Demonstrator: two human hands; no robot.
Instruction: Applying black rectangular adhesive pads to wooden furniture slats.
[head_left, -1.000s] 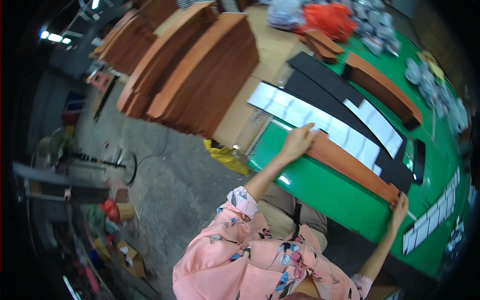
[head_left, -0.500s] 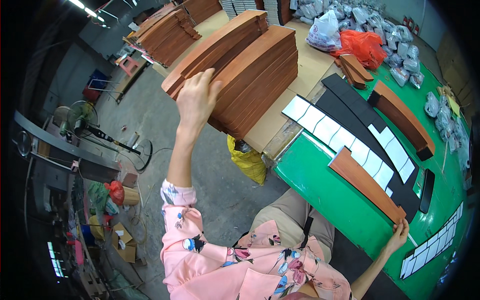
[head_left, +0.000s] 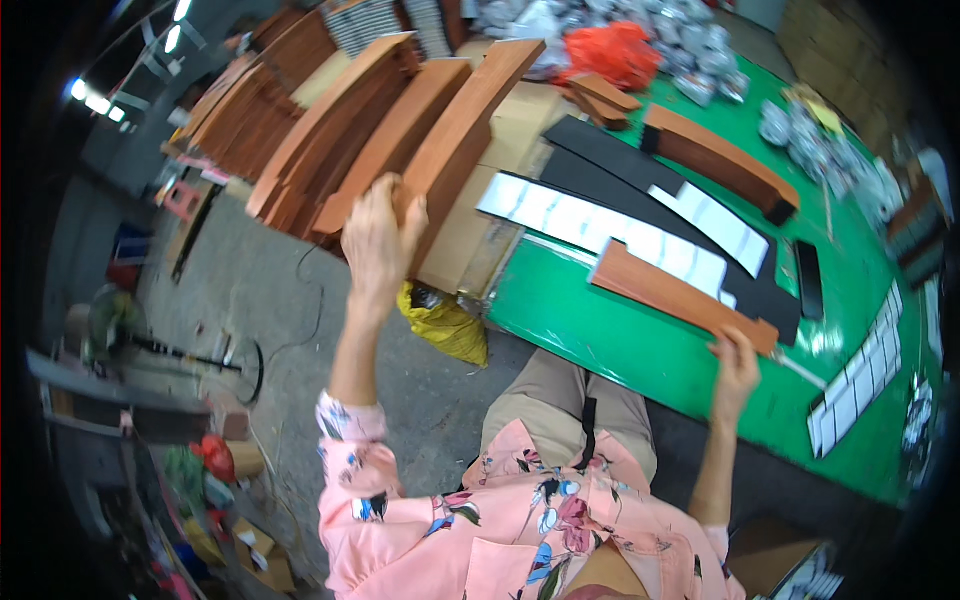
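My left hand (head_left: 376, 240) is closed on the near end of a curved reddish-brown wooden slat (head_left: 480, 118), which slants away over the right side of a stack of like slats (head_left: 415, 110). Another slat stack (head_left: 335, 125) stands close on the left. My right hand (head_left: 738, 370) pinches the near edge of a flat wooden slat (head_left: 670, 290) close to its right end. That slat lies on the green table, partly over a strip of white labels (head_left: 610, 232) on black boards (head_left: 600, 165).
The green table (head_left: 560, 310) also bears a curved wooden piece with black ends (head_left: 720, 160), a small black bar (head_left: 809, 280), a label sheet (head_left: 860, 370) and several plastic-wrapped packets (head_left: 830, 150). A yellow sack (head_left: 445, 325) stands on the floor below the stacks.
My left hand has gripped a slat and drawn it to the right across the stack. My right hand has shifted left along its slat's edge. The whole view has turned.
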